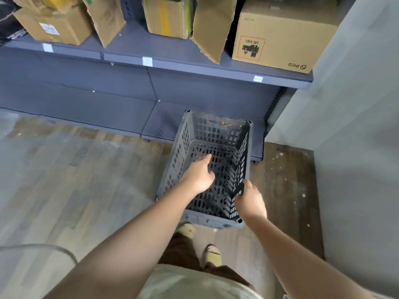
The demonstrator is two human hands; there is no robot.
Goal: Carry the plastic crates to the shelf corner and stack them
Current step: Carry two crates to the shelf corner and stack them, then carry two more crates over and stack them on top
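A: What is the crate [212, 134] made of, and where is it?

B: It is dark grey plastic, rectangular and deep, with walls and bottom full of small oblong holes like a grid. At each top corner there is a round socket. It sits a little below the middle of the view, toward 5 o'clock from the centre, its far end over the low base of the shelf [129, 61] and its near end above the wooden floor [75, 169]. Whether it rests on the floor or is carried, I cannot tell for sure.

A: And the hands?

B: The right hand [250, 202] grasps the right wall of the crate near the closest corner, fingers curled over the rim. The left hand [199, 175] is above the inside of the crate, fingers relaxed and stretched forward, holding nothing.

A: What is around?

B: The shelf is blue-grey painted metal, flat boards with small white labels on the front edge. On it, from 11 to 1 o'clock, stand several brown cardboard boxes [282, 33], some with torn open flaps; the one at 1 o'clock has a red dashed label. At 3 o'clock is a plain smooth grey wall [356, 104]. The floor has worn planks with pale specks near the wall.
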